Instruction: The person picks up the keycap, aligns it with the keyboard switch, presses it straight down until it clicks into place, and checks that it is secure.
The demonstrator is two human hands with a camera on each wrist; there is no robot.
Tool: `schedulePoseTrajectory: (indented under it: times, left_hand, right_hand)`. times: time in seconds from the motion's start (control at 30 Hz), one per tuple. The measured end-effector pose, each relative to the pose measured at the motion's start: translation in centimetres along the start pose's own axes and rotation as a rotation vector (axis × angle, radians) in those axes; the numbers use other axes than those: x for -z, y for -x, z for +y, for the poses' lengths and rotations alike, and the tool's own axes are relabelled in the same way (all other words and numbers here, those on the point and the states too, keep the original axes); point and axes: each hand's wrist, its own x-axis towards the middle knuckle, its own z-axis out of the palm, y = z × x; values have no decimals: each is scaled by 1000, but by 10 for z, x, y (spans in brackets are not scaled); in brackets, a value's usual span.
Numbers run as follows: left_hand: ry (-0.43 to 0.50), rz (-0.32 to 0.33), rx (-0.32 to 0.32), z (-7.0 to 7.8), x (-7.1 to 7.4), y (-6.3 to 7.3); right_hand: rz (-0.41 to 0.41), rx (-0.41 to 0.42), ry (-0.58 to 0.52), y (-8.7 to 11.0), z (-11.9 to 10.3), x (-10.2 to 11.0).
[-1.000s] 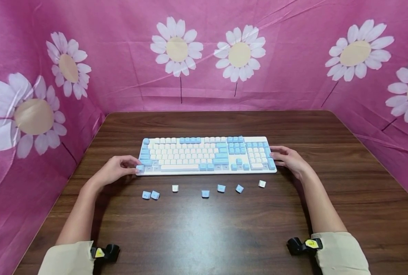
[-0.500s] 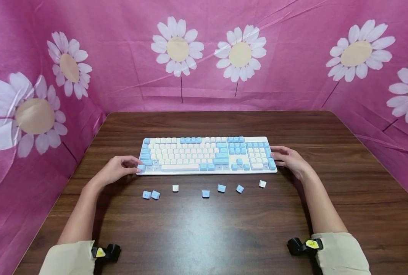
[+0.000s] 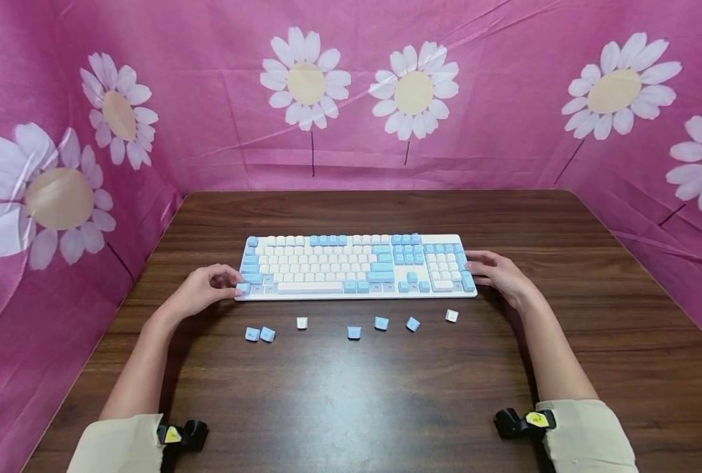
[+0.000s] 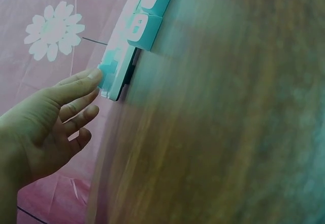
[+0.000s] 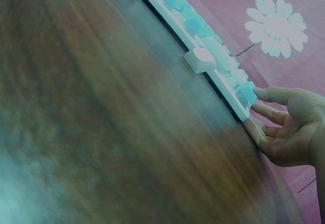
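Note:
A white and light blue computer keyboard (image 3: 309, 288) lies flat on the table, with a few bare key positions in its bottom row. My left hand (image 3: 199, 290) touches its left end, thumb and forefinger at the front corner key. At the right end, my right hand (image 3: 500, 276) rests its fingertips on the side edge. In both wrist views the fingers are loosely bent and do not wrap round the keyboard. Loose keycaps lie in front: a blue pair (image 3: 260, 335), a white one (image 3: 301, 323), several more blue ones (image 3: 381, 323) and a white one (image 3: 452, 316).
The brown wooden table (image 3: 351, 401) has pink cloth (image 3: 351, 157) with printed daisies on its back and sides. Black wrist straps (image 3: 182, 435) with yellow labels sit at both sleeves.

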Motion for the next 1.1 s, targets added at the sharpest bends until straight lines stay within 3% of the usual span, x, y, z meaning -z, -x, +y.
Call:
schedulePoseTrajectory:
  times: [0.3,0.57,0.83,1.1]
  left_hand:
    - [69,-27,21,-3,-1,2]
    - [218,-40,199,-4,-2,0]
    - [524,-63,352,4,-3,-2]
    - [559,-76,436,13,-1,-6]
  right_hand:
    - [7,-6,-2,-2,2,0]
    - [9,-7,-4,-2,1,1]
    - [6,5,-11,-2,2,-1]
    - [-2,29,-15,-2,3,1]
